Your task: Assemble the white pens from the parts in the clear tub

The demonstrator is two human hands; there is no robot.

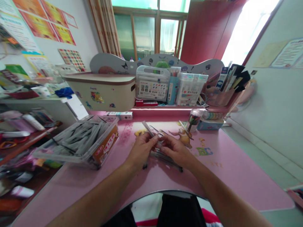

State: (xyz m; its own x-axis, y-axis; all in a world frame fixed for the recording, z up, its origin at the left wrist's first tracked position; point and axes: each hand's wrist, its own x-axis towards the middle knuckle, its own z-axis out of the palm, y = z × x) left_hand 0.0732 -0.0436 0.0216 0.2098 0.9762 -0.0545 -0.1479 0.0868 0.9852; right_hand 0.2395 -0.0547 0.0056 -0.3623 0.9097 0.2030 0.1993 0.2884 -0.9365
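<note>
Hands, two: left hand (141,147) and right hand (174,147), close together, slim items (147,127) pinched between them, count unclear; one clear bin (107,144) is filled with similar pieces (79,135).

Bright windows (145,34) stand behind a pink desk (239,168); the floor (267,160) seems tiled.

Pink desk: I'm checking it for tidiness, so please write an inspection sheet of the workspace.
Surface: pink desk with printed cartoon pictures.
Things in use: slim clear piece in hand; similar pieces below the hands; clear tub heaped with slim pieces.
Clutter: lidded jar and blue box at right; storage bin and marker cases behind.
Hands: left hand holds the piece; right hand close beside, grip hidden.
Cables: nothing clearly seen.
Surroundings: window, curtain, crowded shelves at left.
</note>
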